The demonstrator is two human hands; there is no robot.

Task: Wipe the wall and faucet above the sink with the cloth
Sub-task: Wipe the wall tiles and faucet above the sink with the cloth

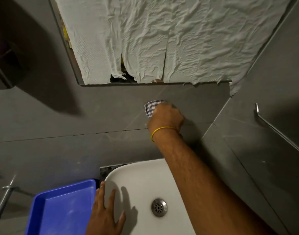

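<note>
My right hand [167, 116] presses a blue-and-white checked cloth [150, 107] flat against the grey tiled wall [94, 112], just below the covered mirror and above the white sink [136, 177]. A yellow band circles that wrist. My left hand [105, 212] rests open on the sink's left rim, fingers spread. No faucet shows; my right forearm crosses over the basin's back edge and hides that spot. The metal drain [159, 207] lies in the basin's middle.
Crumpled white paper [162, 39] covers the mirror above. A blue plastic tray [63, 207] sits left of the sink. A metal bar [277, 128] is on the right side wall, a metal fitting [6, 194] at lower left, and a dark dispenser [8, 65] at upper left.
</note>
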